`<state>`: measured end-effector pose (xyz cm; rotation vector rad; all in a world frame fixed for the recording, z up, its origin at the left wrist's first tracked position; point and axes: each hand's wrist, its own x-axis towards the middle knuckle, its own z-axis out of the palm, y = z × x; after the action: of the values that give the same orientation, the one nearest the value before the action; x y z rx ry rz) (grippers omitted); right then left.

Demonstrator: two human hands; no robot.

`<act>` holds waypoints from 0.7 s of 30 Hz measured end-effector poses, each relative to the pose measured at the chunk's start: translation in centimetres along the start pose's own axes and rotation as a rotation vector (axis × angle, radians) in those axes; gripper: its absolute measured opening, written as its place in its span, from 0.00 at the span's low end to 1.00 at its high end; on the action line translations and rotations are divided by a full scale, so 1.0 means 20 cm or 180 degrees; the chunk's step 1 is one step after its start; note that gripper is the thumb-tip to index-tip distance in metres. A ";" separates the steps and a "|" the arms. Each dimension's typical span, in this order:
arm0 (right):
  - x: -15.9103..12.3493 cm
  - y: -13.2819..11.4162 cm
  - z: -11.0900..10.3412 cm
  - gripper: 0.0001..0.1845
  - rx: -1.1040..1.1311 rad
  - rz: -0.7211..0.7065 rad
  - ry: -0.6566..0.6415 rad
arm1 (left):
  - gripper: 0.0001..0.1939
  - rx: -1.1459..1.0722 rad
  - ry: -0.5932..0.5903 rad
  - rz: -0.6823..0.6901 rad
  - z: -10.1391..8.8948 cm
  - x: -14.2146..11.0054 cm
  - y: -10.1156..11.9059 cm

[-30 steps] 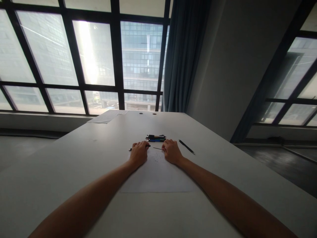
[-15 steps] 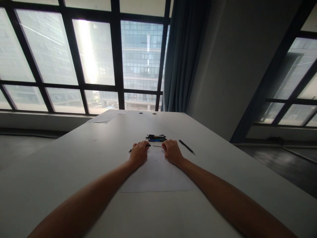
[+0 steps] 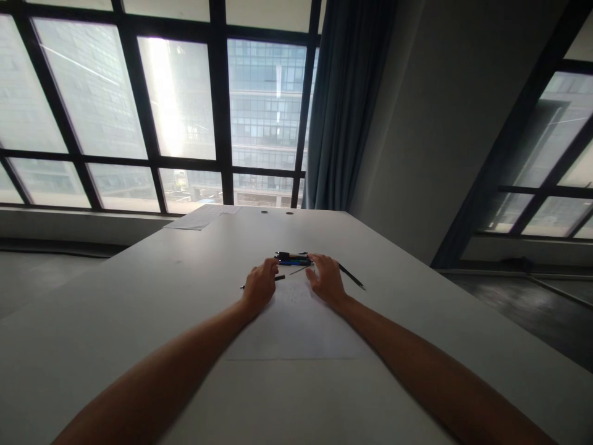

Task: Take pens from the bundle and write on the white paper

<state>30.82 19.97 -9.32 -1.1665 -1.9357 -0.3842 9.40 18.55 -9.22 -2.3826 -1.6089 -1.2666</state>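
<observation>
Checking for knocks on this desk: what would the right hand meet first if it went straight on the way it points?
Probably the cluster of pens, just ahead of the right hand, though depth is hard to judge from this view.

Sheet of paper [image 3: 296, 327] on table [image 3: 139, 309]; bundle of pens [image 3: 293, 260] just beyond sheet; single pen [image 3: 351, 276] to right; loose papers [image 3: 200, 217] at far end; window [image 3: 264, 93] behind table.
</observation>
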 end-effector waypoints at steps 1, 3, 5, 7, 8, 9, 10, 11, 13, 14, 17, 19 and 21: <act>0.00 0.01 0.00 0.14 -0.0033 0.0057 -0.0053 | 0.11 0.0038 -0.0067 -0.0010 0.00 0.00 0.00; 0.01 0.03 0.01 0.10 -0.0050 0.0038 -0.0298 | 0.11 0.0105 -0.0268 0.0038 0.00 0.00 0.00; 0.00 0.03 0.01 0.09 -0.0042 -0.0070 -0.0529 | 0.12 0.0154 -0.0403 0.0073 0.00 0.00 0.01; 0.00 0.02 0.00 0.10 -0.0020 -0.0166 -0.0606 | 0.13 0.0180 -0.0445 0.0120 -0.01 0.00 0.01; 0.00 0.01 0.00 0.12 -0.0008 -0.0190 -0.0613 | 0.13 0.0187 -0.0476 0.0161 -0.01 0.00 0.01; 0.00 0.01 -0.01 0.15 0.0006 -0.0203 -0.0630 | 0.13 0.0189 -0.0531 0.0214 -0.02 0.00 0.01; 0.01 0.01 -0.02 0.18 0.0026 -0.0229 -0.0684 | 0.12 0.0188 -0.0604 0.0263 -0.03 0.00 0.01; 0.01 0.02 -0.03 0.20 0.0052 -0.0290 -0.0791 | 0.12 0.0189 -0.0686 0.0299 -0.03 -0.01 0.01; 0.03 0.03 -0.07 0.22 0.0102 -0.0478 -0.1122 | 0.12 0.0203 -0.0826 0.0335 -0.04 -0.01 0.02; 0.05 0.04 -0.09 0.22 0.0125 -0.0592 -0.1326 | 0.12 0.0211 -0.0874 0.0360 -0.04 -0.01 0.02; 0.08 0.07 -0.15 0.18 0.0172 -0.0784 -0.1819 | 0.11 0.0231 -0.0984 0.0495 -0.03 -0.01 0.02; 0.10 0.08 -0.18 0.13 0.0221 -0.0817 -0.1964 | 0.09 0.0239 -0.1001 0.0589 -0.02 -0.01 0.02; 0.10 0.07 -0.19 0.10 0.0263 -0.0852 -0.2024 | 0.08 0.0257 -0.1007 0.0662 -0.02 -0.01 0.02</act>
<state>33.31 19.62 -5.63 -1.0535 -2.6451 -0.0632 9.41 18.08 -8.97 -2.7180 -1.3911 -0.8082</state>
